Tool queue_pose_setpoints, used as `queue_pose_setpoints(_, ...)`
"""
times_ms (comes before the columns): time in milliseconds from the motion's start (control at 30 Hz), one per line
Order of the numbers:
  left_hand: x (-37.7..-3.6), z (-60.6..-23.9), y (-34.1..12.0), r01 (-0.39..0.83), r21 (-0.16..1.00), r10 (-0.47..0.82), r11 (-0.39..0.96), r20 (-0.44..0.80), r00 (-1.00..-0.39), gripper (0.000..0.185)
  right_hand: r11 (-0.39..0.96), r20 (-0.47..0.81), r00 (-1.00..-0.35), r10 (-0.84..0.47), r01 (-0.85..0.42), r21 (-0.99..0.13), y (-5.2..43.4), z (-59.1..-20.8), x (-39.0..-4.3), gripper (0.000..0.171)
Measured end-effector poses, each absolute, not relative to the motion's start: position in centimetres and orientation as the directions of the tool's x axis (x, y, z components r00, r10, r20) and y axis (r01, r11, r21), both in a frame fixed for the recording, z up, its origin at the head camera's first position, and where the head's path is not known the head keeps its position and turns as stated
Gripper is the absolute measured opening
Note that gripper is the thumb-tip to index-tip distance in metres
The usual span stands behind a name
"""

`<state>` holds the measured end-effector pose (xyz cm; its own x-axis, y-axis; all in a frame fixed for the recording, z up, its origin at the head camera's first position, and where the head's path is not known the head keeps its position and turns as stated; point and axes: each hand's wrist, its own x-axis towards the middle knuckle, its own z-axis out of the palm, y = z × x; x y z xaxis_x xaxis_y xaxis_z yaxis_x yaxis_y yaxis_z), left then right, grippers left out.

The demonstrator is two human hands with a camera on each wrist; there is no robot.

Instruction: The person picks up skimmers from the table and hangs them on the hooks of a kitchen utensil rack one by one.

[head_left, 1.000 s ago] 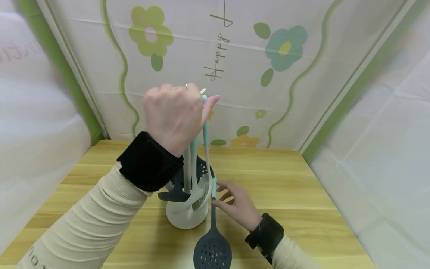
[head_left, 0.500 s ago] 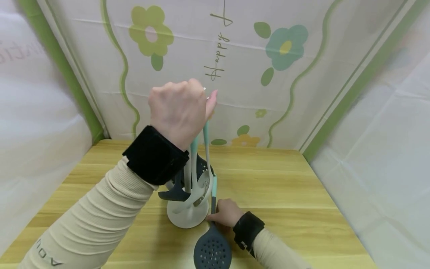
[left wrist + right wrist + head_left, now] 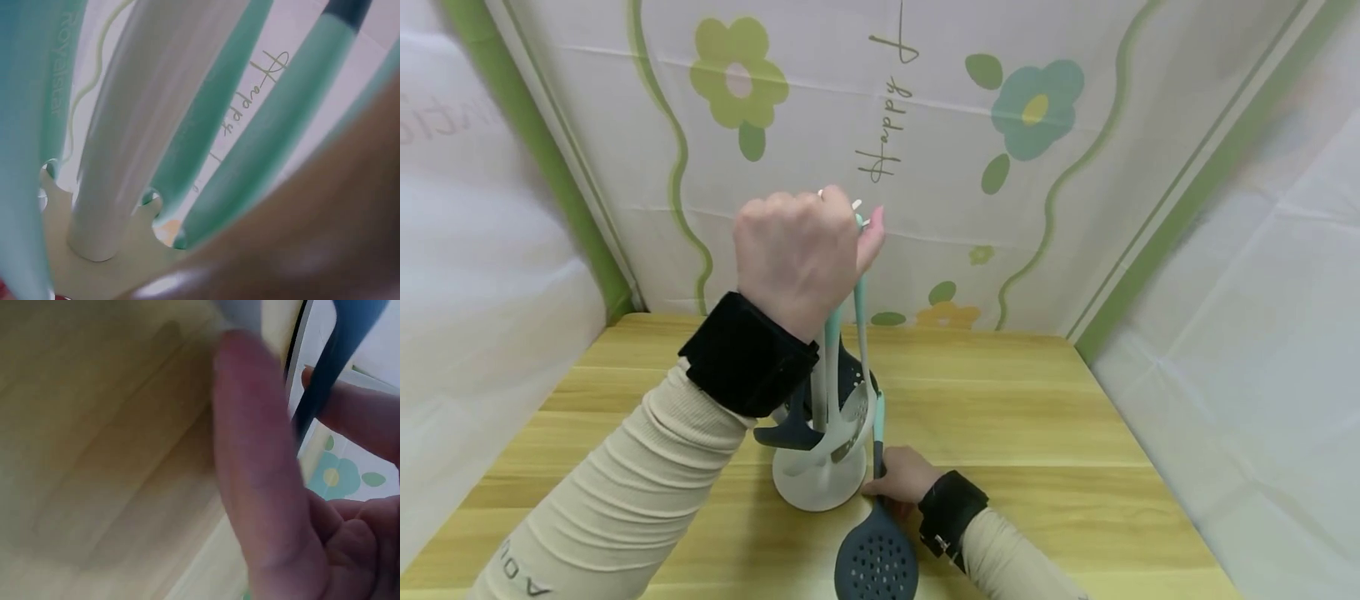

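Note:
My left hand [image 3: 797, 258] is curled over the top of a utensil stand, whose round white base [image 3: 805, 493] sits on the table. In the left wrist view, mint handles [image 3: 281, 125] hang from the holder plate around the pale pole [image 3: 150, 112]. My right hand [image 3: 910, 473] pinches the dark neck of a skimmer [image 3: 877, 560], just above its perforated head. The skimmer's mint handle [image 3: 879, 412] points up beside the stand. In the right wrist view, a thumb and finger [image 3: 262, 462] are at the dark neck [image 3: 322, 378]. My left hand hides the stand's top.
On the stand hang a dark utensil with a wide curved end [image 3: 788, 433], a pale slotted spoon [image 3: 853, 417] and a dark perforated utensil [image 3: 852, 375]. A wooden table [image 3: 1015, 417] lies beneath. Printed fabric walls [image 3: 925, 150] enclose it at the back and sides.
My right hand has slid down from the skimmer's mint handle to its dark neck and now pinches it there. My left hand has shifted slightly right, still on the stand's top.

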<state>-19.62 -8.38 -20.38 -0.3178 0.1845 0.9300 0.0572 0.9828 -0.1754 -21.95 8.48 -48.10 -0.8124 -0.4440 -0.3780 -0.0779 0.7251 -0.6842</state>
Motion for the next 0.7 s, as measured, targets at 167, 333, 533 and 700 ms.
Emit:
queue_pose_setpoints(167,-19.7,-20.8,-8.7,0.081,-0.174,0.19,0.981,0.943,-0.273,0.053,0.695,-0.405,-0.798,-0.447,-0.025,-0.719,8.7,-48.1,-21.8,0.027)
queue_pose_setpoints(333,-19.7,-21.0,-8.9,0.09,-0.191,0.208,0.977,0.949,-0.238,0.053,0.643,-0.431,-0.792,-0.433,0.064,-0.763,9.1,-47.7,-21.2,0.024)
queue_pose_setpoints(533,-19.8,-21.0,-9.2,0.105,-0.213,0.23,0.971,0.954,-0.194,0.053,0.622,-0.43,-0.805,-0.409,0.099,-0.777,9.4,-47.5,-20.8,0.025)
queue_pose_setpoints(700,-20.1,-21.1,-9.7,0.178,-0.207,0.236,0.962,0.958,-0.162,0.053,0.615,-0.402,-0.821,-0.406,0.08,-0.785,9.8,-47.1,-20.7,0.029)
